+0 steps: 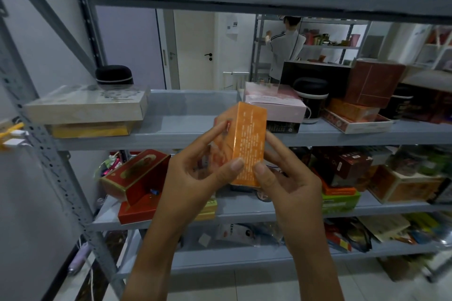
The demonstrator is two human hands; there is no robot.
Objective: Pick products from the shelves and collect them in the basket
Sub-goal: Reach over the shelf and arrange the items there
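I hold an orange box (248,139) with fine white print upright in front of the grey shelving unit (195,134). My left hand (195,173) grips its left side, thumb on the printed face and fingers along the far side. My right hand (286,178) grips its lower right edge, thumb pressed on the front. No basket is in view.
The middle shelf carries a flat cream box (85,105) at the left and a pink box (274,105), black jars and brown boxes at the right. Red boxes (137,178) and green packs lie on the shelf below. A person (286,49) stands at a far shelf.
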